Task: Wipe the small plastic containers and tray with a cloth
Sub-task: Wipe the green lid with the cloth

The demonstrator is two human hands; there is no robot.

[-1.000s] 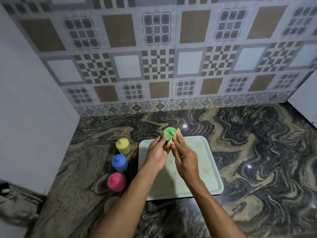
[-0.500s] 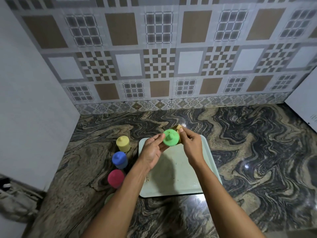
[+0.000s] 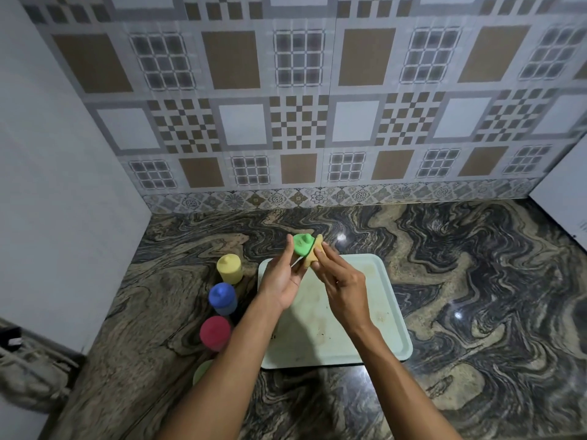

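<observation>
**Green container in hand above the tray, cloth pressed to its side**

- Left hand (image 3: pixel 282 281): forearm enters from 7 o'clock and rises toward the frame centre. Palm faces right, thumb uppermost. Thumb and fingers grip the green container (image 3: pixel 301 244), which is lifted over the far edge of the tray.
- Right hand (image 3: pixel 344 282): forearm enters from 5 o'clock, back of the hand toward the camera. The fingers pinch a yellowish cloth (image 3: pixel 313 258) against the container's side at its 3 o'clock. The two hands sit close together, meeting at the container.
- Green container: held in the air and tilted, its knobbed top toward the camera.
- Tray (image 3: pixel 386 315): pale, rectangular, flat on the countertop (image 3: pixel 482 281) beneath both hands. Brownish smudges show on its surface.
- Yellow container (image 3: pixel 229 268), blue container (image 3: pixel 223 298), pink container (image 3: pixel 215 332): upright in a row on the countertop at the tray's 9 o'clock, running from far to near.
- Pale green item (image 3: pixel 200 371): at the tray's 7 o'clock, largely hidden by the left forearm.
- Writing: small dark marks on the white panel (image 3: pixel 568 198) at 3 o'clock, too small to read.
</observation>
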